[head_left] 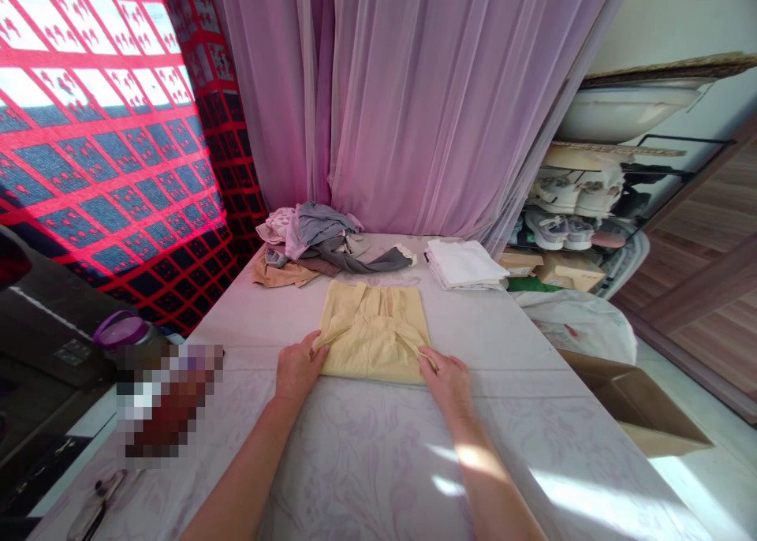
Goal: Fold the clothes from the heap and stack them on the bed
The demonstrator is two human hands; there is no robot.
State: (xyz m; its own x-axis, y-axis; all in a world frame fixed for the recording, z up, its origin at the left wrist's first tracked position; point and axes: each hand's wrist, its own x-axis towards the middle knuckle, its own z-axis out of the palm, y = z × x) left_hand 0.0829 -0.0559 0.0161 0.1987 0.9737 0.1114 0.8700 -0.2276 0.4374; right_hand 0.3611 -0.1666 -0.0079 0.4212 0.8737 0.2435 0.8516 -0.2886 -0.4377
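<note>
1. Grip first: left hand [299, 370] and right hand [449, 379] both pinch cloth between thumb and fingers, set apart at opposite side edges of one folded yellow garment [372, 348].
2. Far left: purple-lidded container [122, 332] beside a dark panel [41, 320]; label-like patch on the panel, unreadable.
3. Left of centre, beyond the hands: heap of loose clothes [328, 237].
4. Centre: garment flat on pale floral cover [355, 454], between the hands, most of it reaching away from the wearer. Near fold runs crosswise, hand to hand. Outline close to square; no sure long axis. Neither hand clearly nearer; each touches its own side.
5. Right of centre: stacked white cloths [464, 263], well clear of right hand.
6. Far right: sneakers [550, 229] above a small carton [571, 273]; marks too small to read. No brand legible anywhere.
</note>
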